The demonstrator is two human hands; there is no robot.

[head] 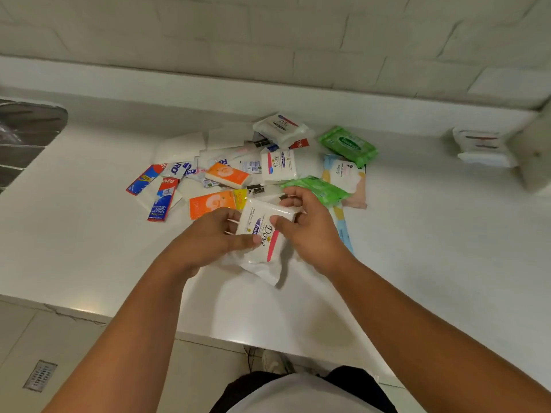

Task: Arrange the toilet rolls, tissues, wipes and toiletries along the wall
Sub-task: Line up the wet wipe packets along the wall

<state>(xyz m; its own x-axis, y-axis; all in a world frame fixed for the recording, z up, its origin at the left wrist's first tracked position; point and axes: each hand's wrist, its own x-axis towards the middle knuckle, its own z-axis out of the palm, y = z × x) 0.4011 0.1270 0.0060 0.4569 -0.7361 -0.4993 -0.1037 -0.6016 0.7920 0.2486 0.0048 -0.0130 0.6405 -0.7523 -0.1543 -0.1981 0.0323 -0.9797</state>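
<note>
Item held: one white soft-wrapped Dove pack with pink stripe and purple label (262, 234), raised just above the white countertop (432, 263), near its front edge. The left hand (208, 236) pinched its left side, thumb lying across the printed face; the right hand (310, 231) gripped the right side, thumb on the face and fingers curled over the far edge. Both hands were closed on the pack.

Remaining stock, in a loose heap between the hands and the white tiled wall (268, 40): a second white Dove pack (278, 165); a third, wrapped, at the back (281, 129); two orange tissue packs (228, 174) (212, 204); a green Sanicare wipes pack (347, 146); a second green wipes pack (317, 189); red-and-blue toothpaste sachets (162, 201). Stacked white packs (480, 149) stood well apart at the right, near the wall. No toilet rolls could be made out.

Handling advice: the pack looked soft, so a grip by the sides seemed best. It would probably be carried over the heap and set flush against the wall ledge, label outward, beside like items, with room left for the rest.
</note>
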